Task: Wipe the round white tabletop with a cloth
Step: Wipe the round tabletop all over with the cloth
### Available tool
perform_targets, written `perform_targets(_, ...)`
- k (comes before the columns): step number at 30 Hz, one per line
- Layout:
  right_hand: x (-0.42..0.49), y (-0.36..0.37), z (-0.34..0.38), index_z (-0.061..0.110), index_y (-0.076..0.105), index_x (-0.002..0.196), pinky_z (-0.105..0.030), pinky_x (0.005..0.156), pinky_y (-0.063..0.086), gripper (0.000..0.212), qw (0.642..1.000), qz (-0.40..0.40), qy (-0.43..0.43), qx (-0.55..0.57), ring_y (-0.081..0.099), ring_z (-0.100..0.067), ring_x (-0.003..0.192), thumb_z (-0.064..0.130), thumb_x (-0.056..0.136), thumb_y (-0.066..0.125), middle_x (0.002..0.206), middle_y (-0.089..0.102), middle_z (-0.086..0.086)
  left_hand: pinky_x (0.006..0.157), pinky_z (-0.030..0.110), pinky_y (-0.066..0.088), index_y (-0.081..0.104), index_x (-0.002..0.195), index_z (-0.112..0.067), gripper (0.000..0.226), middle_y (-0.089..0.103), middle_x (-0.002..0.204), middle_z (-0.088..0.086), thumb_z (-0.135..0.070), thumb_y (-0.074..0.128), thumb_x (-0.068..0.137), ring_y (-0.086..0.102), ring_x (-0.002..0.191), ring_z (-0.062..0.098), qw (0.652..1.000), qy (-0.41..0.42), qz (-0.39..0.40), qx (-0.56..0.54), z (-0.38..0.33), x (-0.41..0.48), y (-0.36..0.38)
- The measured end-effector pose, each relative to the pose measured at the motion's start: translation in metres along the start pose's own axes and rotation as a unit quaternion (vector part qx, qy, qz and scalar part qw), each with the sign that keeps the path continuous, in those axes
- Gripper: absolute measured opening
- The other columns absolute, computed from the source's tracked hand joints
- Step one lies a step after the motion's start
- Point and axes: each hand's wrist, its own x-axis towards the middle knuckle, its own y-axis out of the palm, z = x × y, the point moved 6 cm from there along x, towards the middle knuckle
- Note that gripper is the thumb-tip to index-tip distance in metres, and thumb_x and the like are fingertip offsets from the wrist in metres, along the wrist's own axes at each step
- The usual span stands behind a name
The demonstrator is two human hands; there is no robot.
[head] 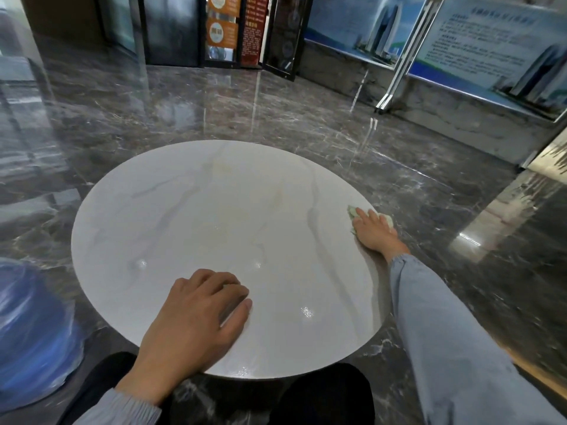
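The round white tabletop (214, 216) with faint grey veins fills the middle of the view. My right hand (375, 232) lies flat on a pale green cloth (353, 212) at the table's right edge, fingers straight and pressing it down; most of the cloth is hidden under the hand. My left hand (193, 320) rests on the near edge of the tabletop with its fingers bent and nothing in it. Both arms wear light blue sleeves.
Dark glossy marble floor (276, 111) surrounds the table. A blue round object (27, 326) stands at the lower left. Glass doors with orange posters (222, 29) are at the back, and display boards (491, 41) line the right wall. My dark-clad knees (325, 394) are under the near edge.
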Motion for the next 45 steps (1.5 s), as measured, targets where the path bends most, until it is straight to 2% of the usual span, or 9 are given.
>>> perform_targets(3,-0.015,0.007,0.038,0.038,0.005,0.164,-0.055,0.124,-0.006,0.057,1.000,0.017,0.000,0.004,-0.010,-0.028,0.158,0.044,0.109,0.016,0.173,-0.007,0.005,0.084,0.033,0.043,0.071,0.104,-0.044,0.022,0.062,0.113,-0.030,-0.055,0.052,0.099,0.053,0.109,0.003,1.000,-0.011,-0.010,-0.014,0.000,0.000,-0.002)
perform_targets(9,-0.121,0.066,0.188,0.046,0.000,0.163,-0.051,0.124,-0.010,0.056,0.958,0.049,-0.281,-0.036,-0.017,-0.020,0.157,0.051,0.109,0.015,0.172,-0.011,0.011,0.080,0.033,0.044,0.072,0.093,-0.038,0.020,0.067,0.105,-0.026,-0.045,0.055,0.097,0.057,0.103,0.004,0.999,-0.002,-0.026,-0.029,-0.005,0.001,-0.010)
perform_targets(13,-0.168,0.087,0.192,0.054,-0.002,0.159,-0.040,0.121,-0.013,0.055,0.921,0.066,-0.383,-0.023,-0.020,-0.006,0.154,0.061,0.105,0.008,0.170,-0.011,0.020,0.079,0.033,0.045,0.070,0.082,-0.030,0.026,0.067,0.091,-0.022,-0.040,0.052,0.098,0.059,0.094,0.005,0.998,-0.015,-0.043,-0.050,-0.003,-0.002,-0.015)
perform_targets(22,-0.074,0.040,0.084,0.044,0.002,0.163,-0.053,0.125,-0.002,0.055,0.992,0.020,-0.123,-0.033,-0.009,-0.022,0.159,0.050,0.109,0.015,0.173,-0.008,0.009,0.078,0.032,0.044,0.064,0.072,-0.022,0.033,0.062,0.078,-0.015,-0.037,0.050,0.098,0.056,0.083,0.010,0.995,-0.038,-0.061,-0.076,-0.005,-0.004,-0.025)
perform_targets(26,-0.124,0.066,0.137,0.048,-0.003,0.161,-0.050,0.124,-0.006,0.055,0.975,0.030,-0.215,-0.043,-0.016,-0.020,0.158,0.051,0.109,0.014,0.171,-0.013,0.013,0.073,0.037,0.048,0.060,0.068,-0.016,0.032,0.056,0.071,-0.007,-0.030,0.054,0.096,0.052,0.073,0.016,0.988,-0.051,-0.101,-0.105,-0.004,-0.005,-0.032)
perform_targets(32,-0.226,0.099,0.192,0.063,-0.009,0.153,-0.034,0.118,-0.019,0.060,0.920,0.035,-0.389,-0.019,-0.032,0.002,0.148,0.071,0.094,-0.003,0.162,-0.022,0.031,0.061,0.035,0.043,0.052,0.063,-0.012,0.034,0.046,0.061,-0.002,-0.025,0.054,0.094,0.044,0.063,0.018,0.977,-0.066,-0.156,-0.128,0.000,-0.009,-0.041)
perform_targets(35,-0.214,0.090,0.184,0.063,-0.004,0.155,-0.032,0.121,-0.013,0.059,0.923,0.049,-0.382,-0.017,-0.026,0.004,0.149,0.071,0.097,0.002,0.162,-0.018,0.034,0.060,0.032,0.041,0.050,0.063,-0.012,0.034,0.046,0.061,-0.002,-0.027,0.053,0.093,0.043,0.063,0.018,0.973,-0.076,-0.162,-0.145,0.001,-0.010,-0.044)
perform_targets(41,-0.163,0.067,0.166,0.045,0.000,0.163,-0.049,0.125,-0.006,0.055,0.969,0.044,-0.238,-0.049,-0.014,-0.019,0.158,0.053,0.109,0.012,0.172,-0.011,0.012,0.061,0.022,0.032,0.044,0.062,-0.015,0.032,0.041,0.061,-0.006,-0.029,0.050,0.090,0.040,0.063,0.015,0.961,-0.120,-0.160,-0.189,0.006,-0.011,-0.044)
perform_targets(45,-0.210,0.085,0.208,0.044,-0.005,0.162,-0.048,0.124,-0.012,0.057,0.953,0.047,-0.293,-0.055,-0.021,-0.020,0.156,0.052,0.109,0.013,0.171,-0.017,0.011,0.064,0.016,0.032,0.046,0.068,-0.018,0.028,0.044,0.067,-0.010,-0.027,0.047,0.095,0.043,0.065,0.013,0.940,-0.133,-0.209,-0.234,0.010,-0.013,-0.051)
